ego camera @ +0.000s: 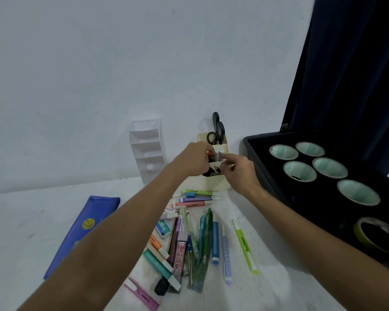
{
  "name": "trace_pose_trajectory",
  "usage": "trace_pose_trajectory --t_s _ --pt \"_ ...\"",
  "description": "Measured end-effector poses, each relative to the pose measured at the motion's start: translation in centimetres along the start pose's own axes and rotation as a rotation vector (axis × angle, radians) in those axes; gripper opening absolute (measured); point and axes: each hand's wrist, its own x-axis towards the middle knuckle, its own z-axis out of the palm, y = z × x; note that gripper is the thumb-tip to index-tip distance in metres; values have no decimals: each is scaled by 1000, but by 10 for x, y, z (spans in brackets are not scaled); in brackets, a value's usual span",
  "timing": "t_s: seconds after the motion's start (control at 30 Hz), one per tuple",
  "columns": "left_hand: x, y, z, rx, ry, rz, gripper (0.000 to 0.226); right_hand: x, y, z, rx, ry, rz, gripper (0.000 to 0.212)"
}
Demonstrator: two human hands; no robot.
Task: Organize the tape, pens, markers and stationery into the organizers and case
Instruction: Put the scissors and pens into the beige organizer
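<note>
a: far to the left of the left hand, what lies on the desk?

b: a blue pencil case, flat, with a yellow ball print, well apart from both hands. nearer, just left of that hand and against the wall, stands a white tiered organizer; its shelves look almost bare, one small white bit on a lower tier.

a: and the left hand itself?

b: fingers curled in over the cream organizer, pinched around something small and red. i cannot tell what it is.

a: the right hand?

b: touching the front of the same organizer, fingers bent at the rim of the front compartment. whether it grips anything i cannot tell. behind both hands black scissors stick up from the back compartment, with white-capped things in the middle one.

a: below the hands?

b: a loose heap of pens and markers on the desk, between the two forearms: a pink cutter nearest the camera, teal and orange highlighters, green and blue pens, a lime highlighter on the right edge.

a: right of the right hand?

b: an open dark case, lid up. tape rolls sit in its round wells, and a yellowish roll in the nearest one.
</note>
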Motion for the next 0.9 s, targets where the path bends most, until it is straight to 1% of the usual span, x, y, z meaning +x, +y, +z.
trace_pose_trajectory --t_s 0.2,0.3,0.4,0.53,0.6,0.7,0.8,0.9 --pt "-30 -36 -11 -13 100 -69 31 -17 -20 9 22 10 -160 23" --pt "-52 -60 -19 15 86 -136 31 -23 -32 23 -9 -114 -219 21" --pt "-73 -80 -22 43 0 -194 31 -25 -39 41 -52 -268 -249 19" --pt "-99 -98 -21 74 -205 -242 33 -21 -44 71 -166 -445 -299 23" --pt "-108 -107 -12 145 -264 -254 34 -16 -45 84 -249 -524 -302 27" --pt "-121 -128 1 216 -329 -324 32 -8 -44 106 -379 -624 -299 32" --pt "-128 -136 9 163 -359 -293 32 -2 -41 125 -524 -662 -345 34" --pt "-129 -136 13 110 -365 -243 35 0 -38 137 -725 -639 -382 31"
